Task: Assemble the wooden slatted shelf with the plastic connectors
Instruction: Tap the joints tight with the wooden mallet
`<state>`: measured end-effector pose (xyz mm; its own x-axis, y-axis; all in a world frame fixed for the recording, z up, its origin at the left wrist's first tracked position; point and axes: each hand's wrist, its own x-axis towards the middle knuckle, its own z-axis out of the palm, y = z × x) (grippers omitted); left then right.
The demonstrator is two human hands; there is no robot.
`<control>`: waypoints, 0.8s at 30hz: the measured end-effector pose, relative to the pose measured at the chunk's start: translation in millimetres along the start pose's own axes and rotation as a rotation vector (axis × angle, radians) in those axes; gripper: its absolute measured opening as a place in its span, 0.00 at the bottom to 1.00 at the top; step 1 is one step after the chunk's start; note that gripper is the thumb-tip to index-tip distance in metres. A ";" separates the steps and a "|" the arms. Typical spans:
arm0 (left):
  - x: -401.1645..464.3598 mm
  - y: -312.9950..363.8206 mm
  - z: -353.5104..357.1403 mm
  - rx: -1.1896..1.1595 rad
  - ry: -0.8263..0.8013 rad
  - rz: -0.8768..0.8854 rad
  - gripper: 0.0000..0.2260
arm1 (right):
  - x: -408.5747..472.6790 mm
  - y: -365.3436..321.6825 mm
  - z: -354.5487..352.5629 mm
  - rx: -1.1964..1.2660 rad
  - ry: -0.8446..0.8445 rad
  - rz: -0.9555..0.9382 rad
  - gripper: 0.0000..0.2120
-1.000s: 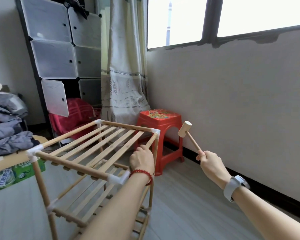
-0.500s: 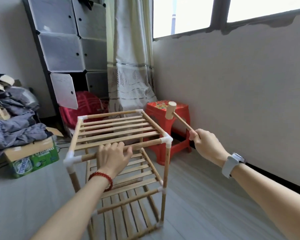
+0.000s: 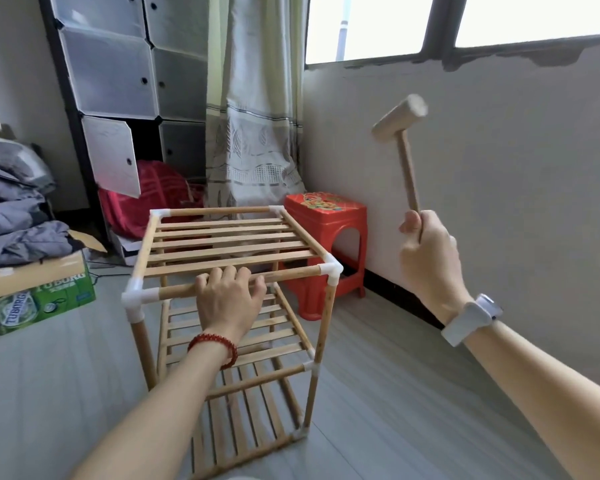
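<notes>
Red plastic stool by wall, patterned curtain; green Tuborg box, grey clothes

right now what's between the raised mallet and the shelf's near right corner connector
Nothing: in the head view only bare wall shows between the mallet and the corner connector.

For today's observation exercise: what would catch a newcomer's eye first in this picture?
A wooden mallet raised high in the right hand, against the pale wall. Below it, centre, a wooden shelf with white corner connectors, the left hand gripping its near top rail. Behind it stands a bright red stool.
</notes>
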<state>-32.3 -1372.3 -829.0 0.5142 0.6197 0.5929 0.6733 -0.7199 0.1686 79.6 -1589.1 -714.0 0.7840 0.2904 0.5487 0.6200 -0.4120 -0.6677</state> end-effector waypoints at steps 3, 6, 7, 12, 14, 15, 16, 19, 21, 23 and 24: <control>-2.3 -2.8 -0.7 0.004 0.000 0.007 0.18 | -38.6 25.5 28.7 -0.358 -0.304 0.141 0.17; -4.1 -1.9 -3.7 0.010 -0.023 0.013 0.18 | -41.2 34.1 32.1 -0.477 -0.387 0.131 0.19; -3.1 -1.3 -4.7 0.015 -0.029 0.005 0.19 | -27.3 28.8 25.8 -0.356 -0.271 0.118 0.18; -4.0 -1.1 -6.1 -0.008 -0.012 -0.011 0.18 | -30.2 18.8 14.2 -0.256 -0.169 0.158 0.15; -3.9 -1.1 -7.0 -0.002 -0.038 -0.009 0.18 | -49.6 30.6 27.9 -0.542 -0.496 0.215 0.18; -4.9 -0.2 -6.8 0.003 -0.047 -0.009 0.19 | -47.0 31.1 26.6 -0.577 -0.509 0.208 0.19; -5.0 0.5 -7.0 0.007 -0.047 -0.005 0.19 | -35.8 29.1 22.9 -0.539 -0.431 0.182 0.19; -4.6 0.1 -7.0 0.003 -0.043 -0.023 0.19 | -12.4 11.8 0.9 -0.224 -0.108 0.110 0.17; -5.4 -0.3 -6.9 0.001 -0.045 -0.021 0.19 | -24.2 12.9 5.6 -0.242 -0.138 0.127 0.15; -5.0 0.3 -8.5 0.011 -0.079 -0.022 0.19 | -47.0 21.7 20.5 -0.514 -0.459 0.177 0.16; -5.2 0.8 -8.7 0.017 -0.092 -0.021 0.20 | -47.5 24.2 22.8 -0.556 -0.503 0.190 0.17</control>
<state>-39.1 -1378.8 -825.2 0.5459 0.6611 0.5147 0.6927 -0.7017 0.1666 58.0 -1593.2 -767.7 0.8781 0.4738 0.0664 0.4701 -0.8287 -0.3037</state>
